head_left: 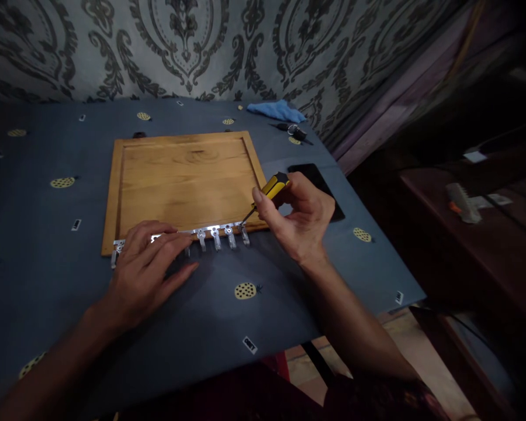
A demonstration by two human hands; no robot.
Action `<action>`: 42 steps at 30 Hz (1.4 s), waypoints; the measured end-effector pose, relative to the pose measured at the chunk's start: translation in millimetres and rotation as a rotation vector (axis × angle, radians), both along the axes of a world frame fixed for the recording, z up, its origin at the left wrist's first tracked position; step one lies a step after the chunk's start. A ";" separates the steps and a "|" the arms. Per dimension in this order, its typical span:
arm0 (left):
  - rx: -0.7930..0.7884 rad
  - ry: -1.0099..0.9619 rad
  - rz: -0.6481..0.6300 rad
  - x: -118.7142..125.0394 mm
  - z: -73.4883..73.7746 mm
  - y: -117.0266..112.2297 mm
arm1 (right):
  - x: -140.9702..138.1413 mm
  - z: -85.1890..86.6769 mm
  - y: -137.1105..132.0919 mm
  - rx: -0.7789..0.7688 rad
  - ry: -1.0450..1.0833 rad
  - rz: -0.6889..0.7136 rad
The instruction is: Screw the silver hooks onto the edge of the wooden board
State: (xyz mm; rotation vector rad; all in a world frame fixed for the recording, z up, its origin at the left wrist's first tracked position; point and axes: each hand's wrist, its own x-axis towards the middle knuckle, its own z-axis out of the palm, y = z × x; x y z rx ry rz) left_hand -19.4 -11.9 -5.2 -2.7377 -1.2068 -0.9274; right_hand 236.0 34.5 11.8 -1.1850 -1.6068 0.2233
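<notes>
My right hand (304, 216) grips a yellow and black screwdriver (274, 186) by its handle, tilted. Its tip meets the right end of a shiny metal hook rail (215, 231), at the last hook. The rail has several hooks and lies along the near edge of a framed wooden board (186, 181). My left hand (151, 266) rests over the rail's left part with its fingers stretched out, covering some of the hooks. The board lies flat on the table.
A patterned blue-grey cloth covers the table (193, 345). Right of the board lies a dark flat phone-like slab (333, 202), partly behind my right hand. Farther back are keys (294, 131) and a blue cloth (277, 110). A patterned curtain (228, 47) hangs behind.
</notes>
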 end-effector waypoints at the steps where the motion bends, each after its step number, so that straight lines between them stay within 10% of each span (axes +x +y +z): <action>1: 0.006 -0.003 -0.002 0.1 0.1 0.2 | -0.1 -0.1 -0.2 -0.004 -0.002 0.002; 42: 0.054 -0.010 -0.058 -2.7 2.1 -1.0 | 18.8 11.2 -0.3 -0.480 0.337 0.394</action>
